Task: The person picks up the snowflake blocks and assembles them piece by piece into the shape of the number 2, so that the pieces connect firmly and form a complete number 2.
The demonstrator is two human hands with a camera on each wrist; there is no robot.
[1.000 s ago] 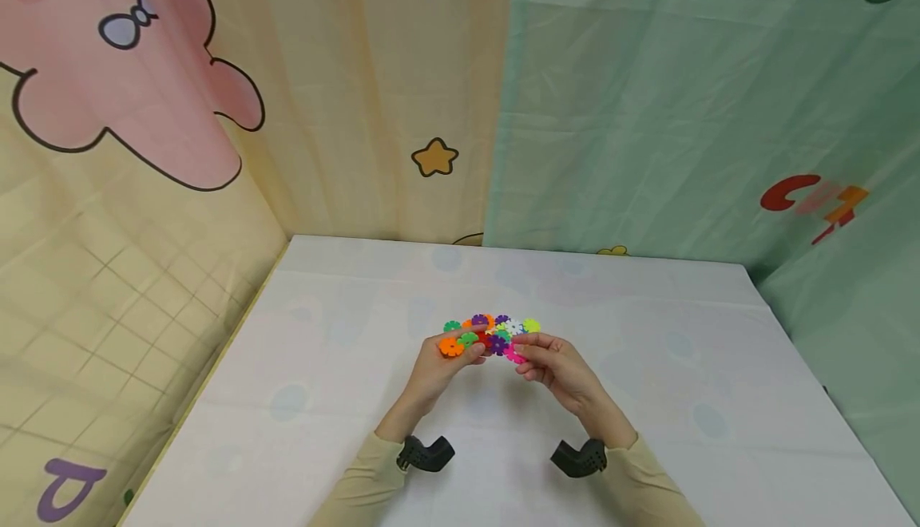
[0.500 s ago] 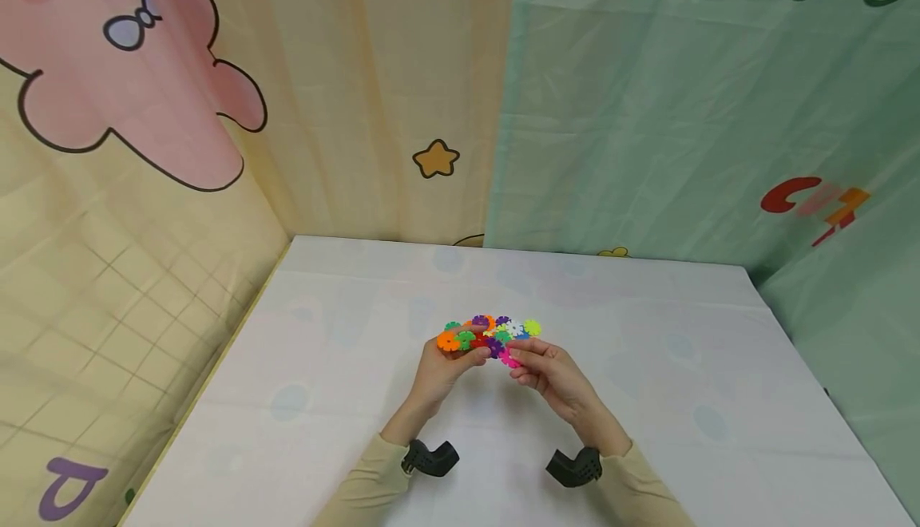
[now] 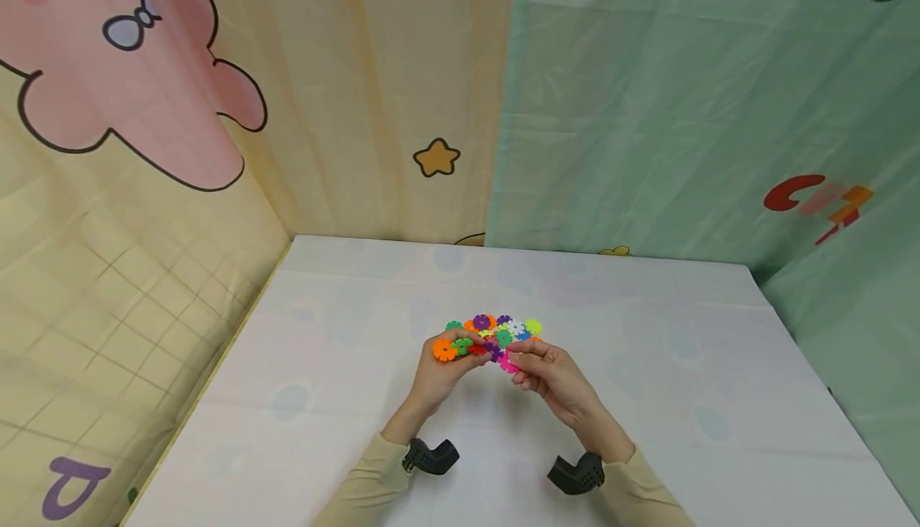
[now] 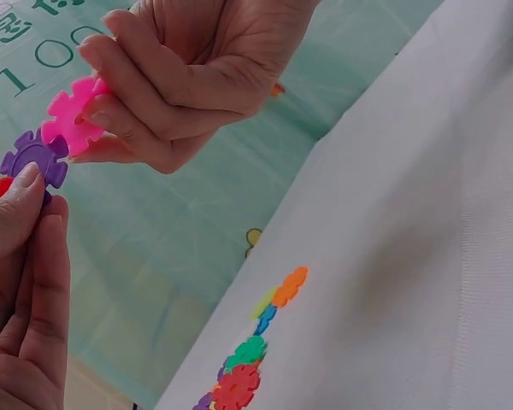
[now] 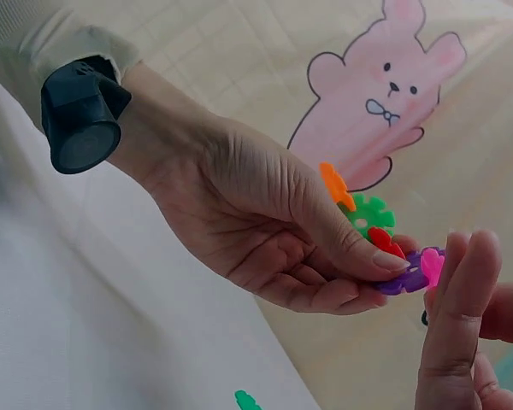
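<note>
Both hands are close together over the table, joined by a short chain of interlocking snowflake discs. My left hand (image 3: 434, 375) pinches the purple disc (image 4: 34, 161) between thumb and fingers. From that disc the chain runs back across the left hand through a red disc (image 5: 385, 242) and a green disc (image 5: 374, 212) to an orange disc (image 3: 444, 350) at its end. My right hand (image 3: 564, 383) pinches the pink disc (image 4: 70, 118), whose edge meets the purple one. In the right wrist view, right-hand fingers cover most of the pink disc.
Beyond the hands, several more colourful snowflake discs lie on the white table, including a white disc (image 3: 515, 327), a yellow disc (image 3: 533, 326) and a red disc (image 4: 237, 386). Printed curtains (image 3: 632, 112) stand behind the table (image 3: 345, 295) and at its sides.
The right hand and the pink disc have shifted slightly left and toward the body. The chain's orange end has moved slightly left. Both hands keep their grip.
</note>
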